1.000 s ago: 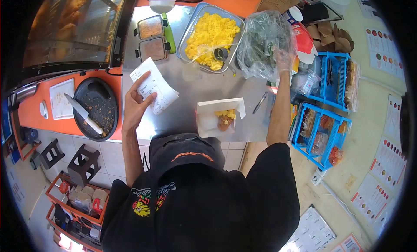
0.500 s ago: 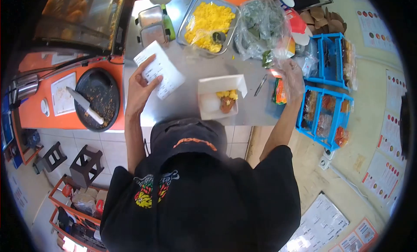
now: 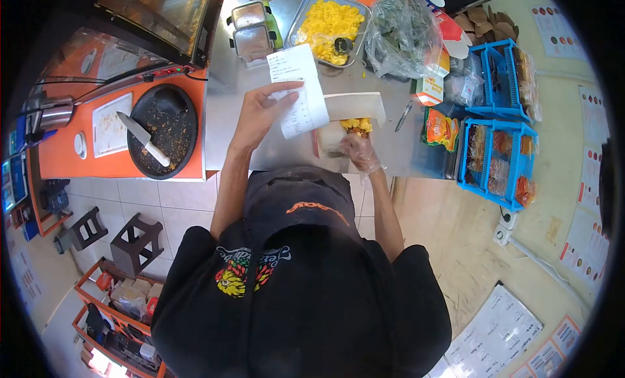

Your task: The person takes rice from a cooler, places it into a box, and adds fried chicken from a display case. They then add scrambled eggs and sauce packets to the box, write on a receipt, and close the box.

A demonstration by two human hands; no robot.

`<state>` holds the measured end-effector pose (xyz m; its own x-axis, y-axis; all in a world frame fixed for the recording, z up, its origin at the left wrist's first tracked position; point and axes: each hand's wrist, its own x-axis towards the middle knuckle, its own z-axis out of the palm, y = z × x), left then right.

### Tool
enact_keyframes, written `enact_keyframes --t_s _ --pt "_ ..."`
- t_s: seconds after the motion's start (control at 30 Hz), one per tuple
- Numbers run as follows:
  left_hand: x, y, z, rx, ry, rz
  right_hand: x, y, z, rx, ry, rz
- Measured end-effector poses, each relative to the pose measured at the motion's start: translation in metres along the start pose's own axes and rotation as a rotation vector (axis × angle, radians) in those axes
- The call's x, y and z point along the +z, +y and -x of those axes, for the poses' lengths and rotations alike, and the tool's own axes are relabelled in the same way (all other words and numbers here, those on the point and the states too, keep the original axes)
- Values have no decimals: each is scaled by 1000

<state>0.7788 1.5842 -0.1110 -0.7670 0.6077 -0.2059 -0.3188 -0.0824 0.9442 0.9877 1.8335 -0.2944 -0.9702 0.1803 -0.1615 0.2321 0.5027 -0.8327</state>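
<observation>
My left hand [image 3: 262, 111] grips a printed paper receipt [image 3: 298, 91] between thumb and fingers, over the steel counter. Just right of it stands an open white paper food box [image 3: 355, 104], its lid raised; the receipt overlaps its left side. Inside are white rice [image 3: 332, 138] and yellow scrambled egg [image 3: 357, 125]. My right hand [image 3: 361, 151], in a clear plastic glove, reaches into the box with its fingers curled down onto the food below the egg. What lies under those fingertips is hidden.
Behind are a tray of scrambled egg [image 3: 331, 21], a plastic bag of greens [image 3: 402, 36] and metal containers [image 3: 251, 41]. A pen [image 3: 403, 116], an orange packet [image 3: 441, 128] and blue baskets [image 3: 498, 163] are right. Left, a knife [image 3: 144, 138] lies on a black pan [image 3: 174, 108].
My right hand has come from beside the bag of greens and orange packet down into the food box. My left hand has carried the receipt toward the box. The camera view has shifted slightly.
</observation>
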Motion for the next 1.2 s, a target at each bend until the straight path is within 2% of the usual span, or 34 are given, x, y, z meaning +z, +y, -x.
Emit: enact_keyframes --t_s 0.03,0.13,0.23,0.3,0.33,0.43,0.53,0.63,0.67,0.77,0.87,0.97,1.07,1.13,1.17,1.2 --pt "5 4 0 8 -10 1 -5 -7 -1 -9 87 130" --pt "19 9 -1 60 -5 -9 -14 -61 -7 304 522 17" --pt "26 9 -6 82 17 -29 -17 -62 -2 341 457 -3" --pt "31 8 -7 85 27 -36 1 -11 3 84 293 77" --pt "32 7 -9 93 30 -36 3 -12 2 -44 214 115" --pt "34 3 -14 92 58 -27 2 -23 3 32 287 265" --pt "40 -4 -17 104 99 -42 9 -27 3 -129 247 458" --pt "51 -10 -18 123 141 -20 16 -4 -3 -249 109 396" --pt "56 -10 -18 129 151 -13 11 3 -6 -363 -67 357" --pt "75 -14 -20 126 174 -41 9 7 -6 -167 -250 337" --pt "101 -15 -26 122 177 -77 -8 6 -6 -341 -198 369" --pt "128 -13 -31 135 177 -107 -58 -3 2 -214 209 -410" --pt "156 -15 -43 94 147 -119 -112 -2 14 198 315 -41" --pt "177 -21 -52 94 96 -139 -102 23 7 374 -61 141" --pt "190 -21 -59 96 62 -147 -107 7 3 460 -246 229" --pt "205 -21 -62 126 26 -124 -109 -10 9 278 -293 442"
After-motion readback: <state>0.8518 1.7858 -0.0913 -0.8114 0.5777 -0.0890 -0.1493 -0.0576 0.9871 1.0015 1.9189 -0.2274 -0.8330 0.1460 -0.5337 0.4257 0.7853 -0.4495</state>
